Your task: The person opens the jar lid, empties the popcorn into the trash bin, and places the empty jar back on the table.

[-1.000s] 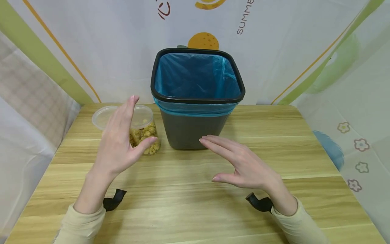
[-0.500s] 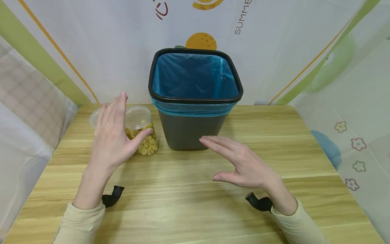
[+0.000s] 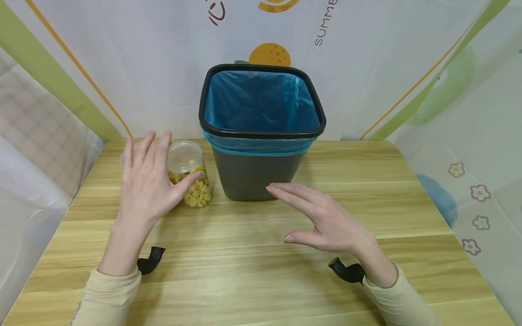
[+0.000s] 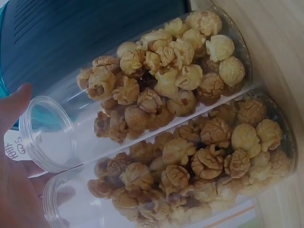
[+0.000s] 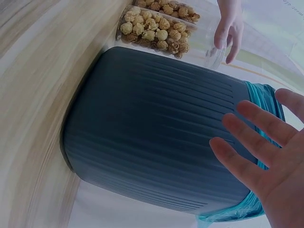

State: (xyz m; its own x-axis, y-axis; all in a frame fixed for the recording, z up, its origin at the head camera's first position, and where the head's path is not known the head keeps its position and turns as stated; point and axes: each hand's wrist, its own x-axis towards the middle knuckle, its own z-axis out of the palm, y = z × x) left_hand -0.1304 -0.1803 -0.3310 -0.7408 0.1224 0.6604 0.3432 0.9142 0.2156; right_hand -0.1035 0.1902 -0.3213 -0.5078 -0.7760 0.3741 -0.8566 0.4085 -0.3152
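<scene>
Two clear plastic jars of caramel popcorn stand side by side at the back left. The right jar [image 3: 197, 192] shows beside my left thumb, while the left jar [image 4: 166, 185] is mostly hidden behind my left hand in the head view. My left hand [image 3: 144, 181] reaches over their tops with fingers spread and extended, thumb toward the right jar. In the left wrist view, fingers show behind the jar necks. My right hand [image 3: 322, 217] hovers in front of the bin, fingers extended and thumb apart, holding nothing.
A dark grey bin [image 3: 257, 176] with a black rim and blue liner bag [image 3: 261, 99] stands at the back middle, right of the jars. Everything rests on a wooden table [image 3: 244, 271]. Printed white curtains [image 3: 163, 68] hang behind and at both sides.
My left hand has shifted left, its fingers have spread apart and its fingertips have come down over the jars. My right hand stays nearly still.
</scene>
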